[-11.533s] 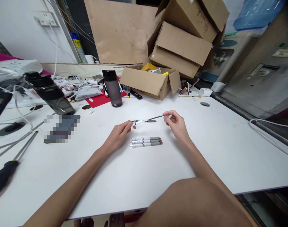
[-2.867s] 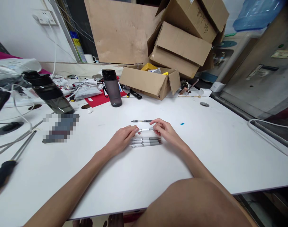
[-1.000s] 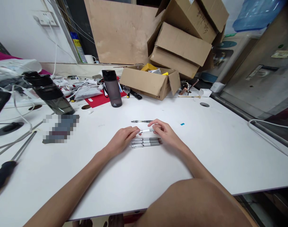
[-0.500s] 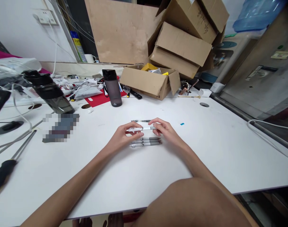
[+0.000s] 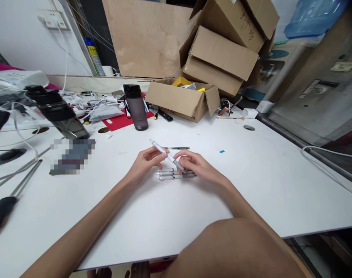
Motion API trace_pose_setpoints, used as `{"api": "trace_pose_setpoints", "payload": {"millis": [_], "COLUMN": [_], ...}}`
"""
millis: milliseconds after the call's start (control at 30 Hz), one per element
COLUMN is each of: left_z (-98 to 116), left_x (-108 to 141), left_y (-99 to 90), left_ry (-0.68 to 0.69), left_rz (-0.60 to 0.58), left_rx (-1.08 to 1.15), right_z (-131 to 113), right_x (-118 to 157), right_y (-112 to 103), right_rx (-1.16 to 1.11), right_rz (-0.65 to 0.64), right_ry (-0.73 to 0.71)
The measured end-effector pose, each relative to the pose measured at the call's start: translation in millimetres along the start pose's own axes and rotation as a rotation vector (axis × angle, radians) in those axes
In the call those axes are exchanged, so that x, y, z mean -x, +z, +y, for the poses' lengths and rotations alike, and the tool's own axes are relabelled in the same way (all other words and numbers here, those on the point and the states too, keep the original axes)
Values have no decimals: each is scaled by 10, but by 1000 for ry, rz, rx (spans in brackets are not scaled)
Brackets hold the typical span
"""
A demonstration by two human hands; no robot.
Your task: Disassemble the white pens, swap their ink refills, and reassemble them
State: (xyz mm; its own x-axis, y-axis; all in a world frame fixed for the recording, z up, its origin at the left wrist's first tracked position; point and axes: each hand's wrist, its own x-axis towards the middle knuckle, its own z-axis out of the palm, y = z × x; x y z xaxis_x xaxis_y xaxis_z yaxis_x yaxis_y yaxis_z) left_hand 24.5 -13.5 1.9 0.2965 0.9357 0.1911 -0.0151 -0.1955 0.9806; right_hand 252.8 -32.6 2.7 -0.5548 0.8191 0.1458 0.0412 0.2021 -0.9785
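A white and clear pen with a grey grip [image 5: 169, 157] is held slantwise above the table, its clear end up to the left. My right hand [image 5: 193, 164] pinches it near the grey lower end. My left hand [image 5: 149, 160] has thumb and fingers closed at the pen's middle; part of that contact is hidden. Just below lie several similar pens [image 5: 170, 177] side by side on the white table [image 5: 141, 231], partly covered by my right hand. Beyond my hands a darker pen [image 5: 180, 148] lies crosswise.
A dark bottle [image 5: 137, 110] stands behind my hands, with an open cardboard box [image 5: 173, 98] to its right. On the left are another bottle [image 5: 60, 116], a blurred-out flat object [image 5: 74, 154] and a screwdriver [image 5: 5, 212]. A small blue scrap [image 5: 222, 151] lies to the right.
The pen has turned from level to slanted, its clear end rising and its grey end dipping toward me. My right hand has moved slightly down with it.
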Motion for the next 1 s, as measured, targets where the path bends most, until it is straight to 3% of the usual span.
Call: {"api": "trace_pose_setpoints", "payload": {"millis": [100, 300, 400, 700, 867, 1000], "left_z": [26, 58, 74, 107, 95, 86], "left_x": [7, 70, 102, 112, 97, 89], "left_y": [12, 67, 106, 112, 90, 58], "left_ry": [42, 51, 71, 130, 200, 171], "left_rz": [-60, -191, -241, -252, -261, -229], "left_rx": [-4, -235, -376, -571, -584, -575], "right_z": [32, 62, 71, 68, 49, 28], "right_x": [-6, -53, -77, -91, -99, -95], "right_y": [22, 16, 10, 43, -11, -106], "right_rx": [9, 20, -21, -62, -103, -337], "right_rz": [-58, 172, 218, 279, 467, 601], "right_ry": [1, -101, -120, -151, -180, -202]}}
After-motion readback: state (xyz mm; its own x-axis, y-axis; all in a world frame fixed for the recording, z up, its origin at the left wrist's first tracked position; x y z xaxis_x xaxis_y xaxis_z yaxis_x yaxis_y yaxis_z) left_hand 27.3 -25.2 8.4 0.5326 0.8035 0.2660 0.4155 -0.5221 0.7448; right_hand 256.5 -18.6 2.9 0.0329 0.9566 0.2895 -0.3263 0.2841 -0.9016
